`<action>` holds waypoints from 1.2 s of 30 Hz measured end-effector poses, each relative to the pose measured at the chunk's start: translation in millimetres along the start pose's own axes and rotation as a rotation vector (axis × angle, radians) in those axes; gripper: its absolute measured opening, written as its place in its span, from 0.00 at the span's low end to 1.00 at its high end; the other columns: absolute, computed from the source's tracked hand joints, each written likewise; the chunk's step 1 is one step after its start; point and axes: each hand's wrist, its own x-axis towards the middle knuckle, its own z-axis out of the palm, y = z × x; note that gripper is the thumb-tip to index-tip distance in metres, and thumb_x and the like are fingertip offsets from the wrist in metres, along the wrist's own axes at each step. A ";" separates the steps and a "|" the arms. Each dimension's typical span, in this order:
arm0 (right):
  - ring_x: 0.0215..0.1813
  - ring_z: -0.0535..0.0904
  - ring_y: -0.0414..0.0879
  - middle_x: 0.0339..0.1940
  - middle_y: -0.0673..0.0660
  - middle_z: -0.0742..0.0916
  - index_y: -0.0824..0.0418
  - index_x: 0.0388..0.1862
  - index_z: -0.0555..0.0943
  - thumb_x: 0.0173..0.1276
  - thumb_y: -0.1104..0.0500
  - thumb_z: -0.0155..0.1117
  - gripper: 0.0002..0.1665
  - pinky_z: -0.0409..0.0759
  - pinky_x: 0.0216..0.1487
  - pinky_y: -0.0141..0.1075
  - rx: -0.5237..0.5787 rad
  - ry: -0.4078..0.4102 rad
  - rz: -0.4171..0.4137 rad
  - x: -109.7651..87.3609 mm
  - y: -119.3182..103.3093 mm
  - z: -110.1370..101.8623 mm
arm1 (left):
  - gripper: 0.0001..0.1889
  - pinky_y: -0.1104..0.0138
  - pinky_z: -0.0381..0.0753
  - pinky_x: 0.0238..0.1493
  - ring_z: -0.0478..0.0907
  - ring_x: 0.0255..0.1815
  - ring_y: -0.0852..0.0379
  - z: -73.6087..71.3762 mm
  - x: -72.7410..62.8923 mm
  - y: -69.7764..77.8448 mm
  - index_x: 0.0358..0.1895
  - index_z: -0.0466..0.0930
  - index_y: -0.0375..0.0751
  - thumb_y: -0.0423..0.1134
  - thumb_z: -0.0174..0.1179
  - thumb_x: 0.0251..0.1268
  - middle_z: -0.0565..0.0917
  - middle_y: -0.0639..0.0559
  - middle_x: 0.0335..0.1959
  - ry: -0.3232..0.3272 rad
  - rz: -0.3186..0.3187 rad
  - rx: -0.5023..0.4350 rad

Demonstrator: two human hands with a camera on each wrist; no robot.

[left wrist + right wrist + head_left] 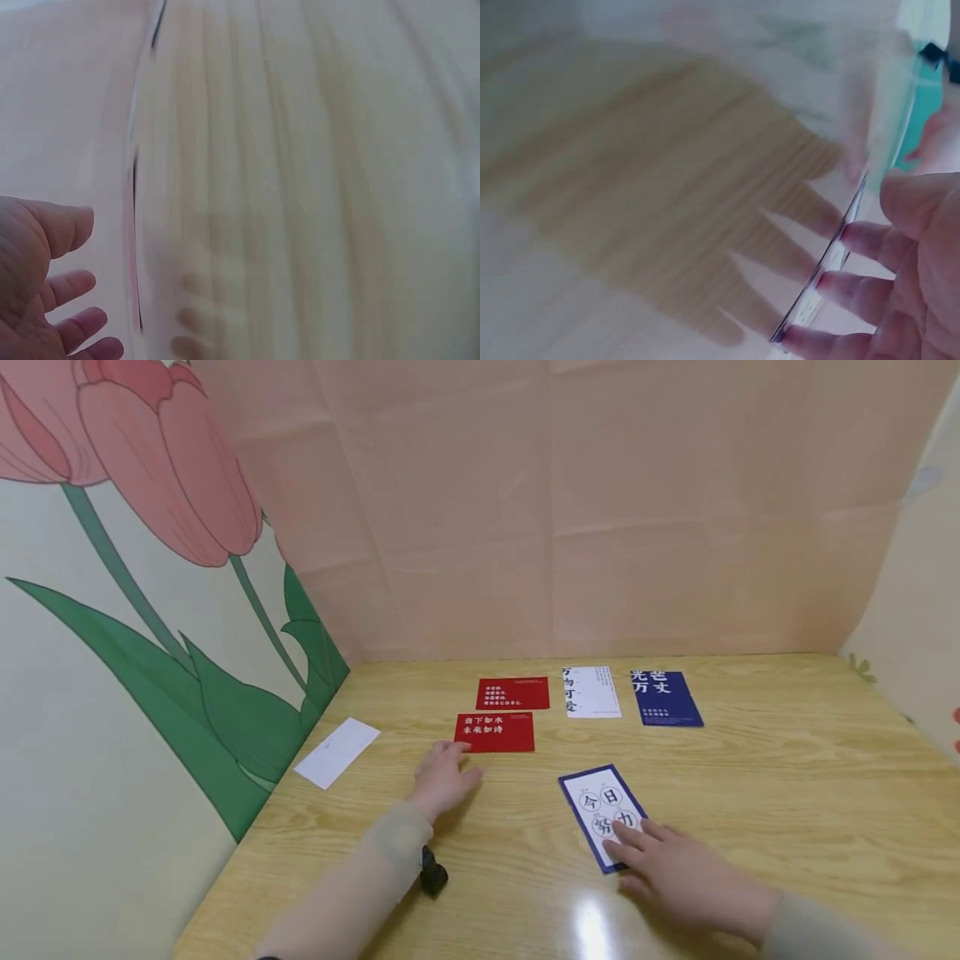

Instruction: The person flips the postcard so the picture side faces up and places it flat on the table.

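My left hand (444,781) is at the lower left corner of a red card (495,732) with white lettering, index fingertip over that corner. In the left wrist view its thumb and fingers (79,326) are spread apart with nothing between them. My right hand (678,868) lies with extended fingers on the lower right part of a white card with a blue border (587,785), which is tilted on the table. The right wrist view shows this card (821,277) almost edge-on under the fingertips (855,236); the thumb stays off it.
Behind the nearer red card lies a second red card (513,693). To its right are a white card (592,692) and a blue card (667,698). A plain white card (337,752) lies near the left edge of the wooden table (810,760). Cloth-covered walls (600,527) stand around.
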 end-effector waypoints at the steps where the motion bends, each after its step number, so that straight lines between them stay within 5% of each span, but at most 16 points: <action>1: 0.67 0.66 0.66 0.69 0.58 0.73 0.51 0.66 0.74 0.71 0.39 0.53 0.31 0.62 0.64 0.62 -0.001 0.004 0.003 -2.1 4.6 -0.4 | 0.29 0.47 0.60 0.63 0.64 0.64 0.44 -4.2 0.2 -6.3 0.65 0.71 0.43 0.51 0.60 0.64 0.69 0.43 0.62 0.013 -0.015 0.003; 8: 0.65 0.69 0.65 0.67 0.56 0.75 0.50 0.64 0.77 0.70 0.38 0.54 0.30 0.66 0.61 0.60 -0.015 0.044 0.045 -18.3 36.3 -2.6 | 0.29 0.42 0.58 0.61 0.62 0.65 0.40 -33.5 2.5 -54.1 0.66 0.69 0.40 0.51 0.58 0.66 0.67 0.40 0.63 0.093 -0.136 0.046; 14: 0.63 0.71 0.66 0.65 0.57 0.77 0.52 0.62 0.79 0.69 0.41 0.57 0.27 0.69 0.58 0.60 -0.024 0.081 0.064 -30.7 60.2 -3.0 | 0.36 0.39 0.51 0.64 0.51 0.70 0.34 -57.4 3.2 -94.2 0.72 0.59 0.38 0.54 0.55 0.66 0.56 0.34 0.69 0.119 -0.257 0.035; 18: 0.63 0.71 0.67 0.65 0.59 0.77 0.53 0.61 0.79 0.69 0.44 0.59 0.25 0.69 0.58 0.61 -0.016 0.092 0.075 -37.7 71.6 -4.7 | 0.41 0.37 0.46 0.66 0.42 0.72 0.30 -73.2 2.4 -116.1 0.74 0.51 0.34 0.56 0.52 0.67 0.47 0.30 0.73 0.086 -0.320 0.045; 22: 0.63 0.70 0.68 0.64 0.60 0.77 0.52 0.60 0.80 0.69 0.45 0.59 0.24 0.68 0.57 0.63 0.011 0.078 0.100 -43.4 85.4 -6.8 | 0.45 0.36 0.41 0.67 0.36 0.72 0.27 -83.9 -1.6 -129.2 0.75 0.42 0.29 0.59 0.47 0.68 0.39 0.26 0.74 -0.015 -0.351 0.103; 28: 0.63 0.68 0.70 0.64 0.62 0.77 0.52 0.59 0.80 0.70 0.44 0.58 0.24 0.67 0.56 0.65 0.050 0.065 0.167 -49.4 111.1 -5.7 | 0.44 0.37 0.42 0.68 0.37 0.72 0.25 -90.3 -16.2 -133.4 0.74 0.43 0.26 0.60 0.43 0.71 0.41 0.24 0.73 -0.135 -0.304 0.167; 36: 0.62 0.68 0.72 0.63 0.67 0.76 0.58 0.58 0.80 0.70 0.48 0.60 0.23 0.66 0.55 0.66 0.058 0.106 0.201 -59.0 138.4 -3.9 | 0.40 0.41 0.47 0.69 0.43 0.73 0.29 -84.2 -46.7 -127.0 0.73 0.51 0.30 0.57 0.49 0.71 0.47 0.27 0.74 -0.189 -0.160 0.178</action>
